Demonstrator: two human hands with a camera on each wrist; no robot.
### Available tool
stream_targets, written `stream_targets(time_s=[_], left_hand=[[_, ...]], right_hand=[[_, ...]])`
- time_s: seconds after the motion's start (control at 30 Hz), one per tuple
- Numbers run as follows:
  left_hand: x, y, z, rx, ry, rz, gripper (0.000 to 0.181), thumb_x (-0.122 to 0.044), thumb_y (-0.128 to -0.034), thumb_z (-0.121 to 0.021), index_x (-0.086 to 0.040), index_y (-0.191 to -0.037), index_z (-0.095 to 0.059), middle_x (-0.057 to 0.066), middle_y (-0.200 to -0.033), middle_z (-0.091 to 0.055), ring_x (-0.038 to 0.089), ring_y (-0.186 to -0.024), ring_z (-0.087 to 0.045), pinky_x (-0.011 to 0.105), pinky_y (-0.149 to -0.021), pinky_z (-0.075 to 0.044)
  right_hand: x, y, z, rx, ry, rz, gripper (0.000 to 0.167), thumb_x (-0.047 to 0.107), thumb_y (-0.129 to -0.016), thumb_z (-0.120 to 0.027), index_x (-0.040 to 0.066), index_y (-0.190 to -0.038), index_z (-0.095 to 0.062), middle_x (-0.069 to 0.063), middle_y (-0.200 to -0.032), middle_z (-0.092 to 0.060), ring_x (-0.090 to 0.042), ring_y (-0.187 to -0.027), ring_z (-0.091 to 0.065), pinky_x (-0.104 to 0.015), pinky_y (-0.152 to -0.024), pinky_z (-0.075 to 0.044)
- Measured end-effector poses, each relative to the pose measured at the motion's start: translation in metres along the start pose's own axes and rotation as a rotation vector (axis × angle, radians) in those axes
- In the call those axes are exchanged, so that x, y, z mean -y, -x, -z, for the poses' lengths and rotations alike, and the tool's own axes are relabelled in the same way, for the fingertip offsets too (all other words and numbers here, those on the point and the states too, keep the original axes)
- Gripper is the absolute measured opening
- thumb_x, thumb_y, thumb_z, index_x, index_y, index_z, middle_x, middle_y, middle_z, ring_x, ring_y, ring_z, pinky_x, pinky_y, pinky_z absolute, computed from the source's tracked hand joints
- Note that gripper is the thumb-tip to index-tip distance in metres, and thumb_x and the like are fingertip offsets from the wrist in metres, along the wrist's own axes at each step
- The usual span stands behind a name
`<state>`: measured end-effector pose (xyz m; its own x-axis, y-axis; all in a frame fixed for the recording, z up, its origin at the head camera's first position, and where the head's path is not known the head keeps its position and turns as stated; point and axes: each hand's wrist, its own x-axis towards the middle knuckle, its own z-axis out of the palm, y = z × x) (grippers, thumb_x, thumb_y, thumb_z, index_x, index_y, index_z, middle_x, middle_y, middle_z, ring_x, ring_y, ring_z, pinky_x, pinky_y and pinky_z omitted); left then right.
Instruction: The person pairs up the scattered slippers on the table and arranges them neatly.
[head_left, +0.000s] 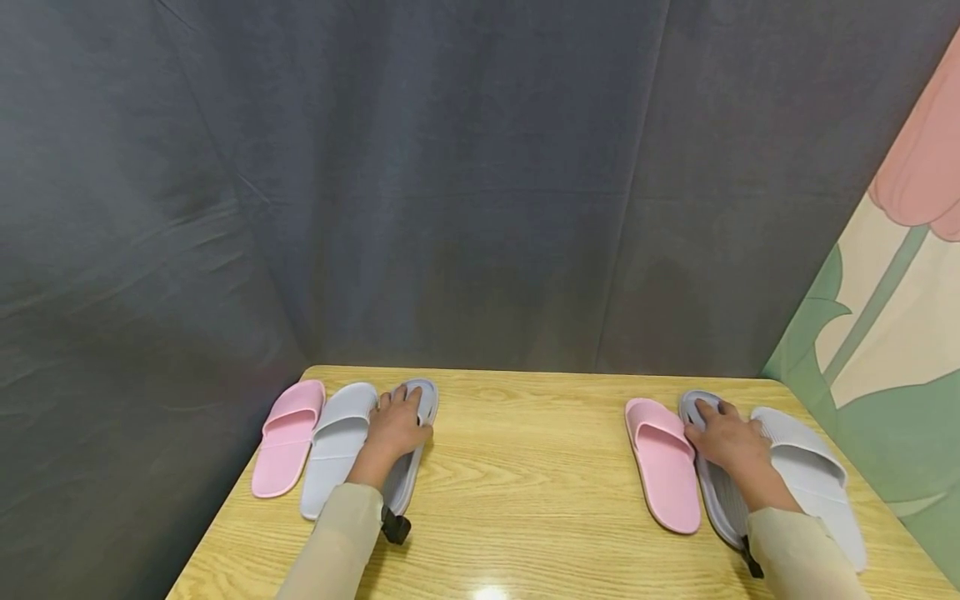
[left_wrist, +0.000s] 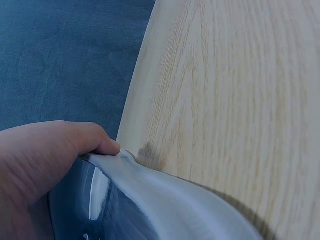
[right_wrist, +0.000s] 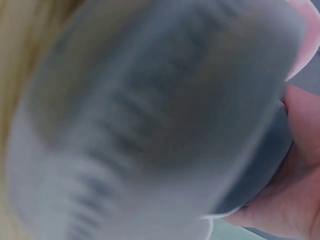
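Two darker grey slippers lie on the wooden table, one under each hand. On the left, my hand grips the strap of one grey slipper; in the left wrist view the thumb of that hand presses the edge of the slipper, its other fingers hidden. At the right, my other hand grips the second grey slipper at its strap. The right wrist view has this hand at the strap opening, with the blurred slipper filling most of the picture.
Left of the left grey slipper lie a pale slipper and a pink one. Another pink slipper and a pale one flank the right grey slipper. Dark cloth hangs behind; a flower-patterned surface stands right.
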<state>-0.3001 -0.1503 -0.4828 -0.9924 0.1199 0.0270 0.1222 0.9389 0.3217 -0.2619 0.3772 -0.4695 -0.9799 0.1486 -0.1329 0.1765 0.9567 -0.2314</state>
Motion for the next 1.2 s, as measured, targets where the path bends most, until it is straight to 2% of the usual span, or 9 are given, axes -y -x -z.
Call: stream_targets(time_s=[0.37,0.57,0.8,0.93,1.2], left_hand=[[-0.004,-0.002,0.0,-0.014,0.004,-0.001,0.075,-0.034,-0.0914,-0.067,-0.008,-0.156,-0.039,0.022,-0.159,-0.034,0.048,-0.144,-0.028,0.072,-0.107,-0.028],[-0.006,-0.001,0.001,-0.019,0.011,-0.002,0.075,-0.035,-0.0922,-0.068,-0.008,-0.156,-0.039,0.022,-0.159,-0.034,0.048,-0.144,-0.029,0.071,-0.108,-0.028],[-0.008,0.0,0.004,-0.006,0.021,0.007,0.075,-0.036,-0.0933,-0.067,-0.009,-0.157,-0.037,0.022,-0.16,-0.032,0.048,-0.145,-0.027,0.071,-0.108,-0.027],[-0.012,-0.001,0.007,-0.006,0.019,0.007,0.076,-0.036,-0.0931,-0.067,-0.009,-0.157,-0.037,0.022,-0.16,-0.032,0.048,-0.144,-0.028,0.07,-0.108,-0.028],[-0.017,-0.001,0.012,0.003,0.039,0.005,0.075,-0.035,-0.0943,-0.066,-0.007,-0.157,-0.036,0.023,-0.161,-0.03,0.049,-0.145,-0.027,0.07,-0.107,-0.028]], right_hand=[[-0.004,-0.001,-0.004,-0.083,-0.041,0.0,0.069,0.038,-0.098,-0.051,-0.003,-0.15,-0.035,-0.043,-0.145,-0.026,-0.078,-0.117,-0.028,-0.085,-0.09,-0.027],[-0.004,0.002,-0.001,-0.093,-0.084,-0.004,0.068,0.037,-0.098,-0.051,-0.004,-0.15,-0.035,-0.044,-0.145,-0.026,-0.078,-0.116,-0.028,-0.085,-0.09,-0.024],[-0.002,0.004,0.004,-0.124,-0.085,0.014,0.066,0.035,-0.098,-0.05,-0.004,-0.149,-0.036,-0.043,-0.145,-0.028,-0.077,-0.114,-0.031,-0.084,-0.086,-0.028],[0.002,0.003,0.009,-0.126,-0.079,0.015,0.067,0.036,-0.098,-0.049,-0.004,-0.15,-0.036,-0.043,-0.146,-0.028,-0.077,-0.113,-0.032,-0.083,-0.086,-0.03],[0.009,0.001,0.019,-0.096,-0.094,0.013,0.068,0.036,-0.099,-0.048,-0.004,-0.151,-0.033,-0.044,-0.147,-0.025,-0.078,-0.115,-0.029,-0.084,-0.089,-0.026]])
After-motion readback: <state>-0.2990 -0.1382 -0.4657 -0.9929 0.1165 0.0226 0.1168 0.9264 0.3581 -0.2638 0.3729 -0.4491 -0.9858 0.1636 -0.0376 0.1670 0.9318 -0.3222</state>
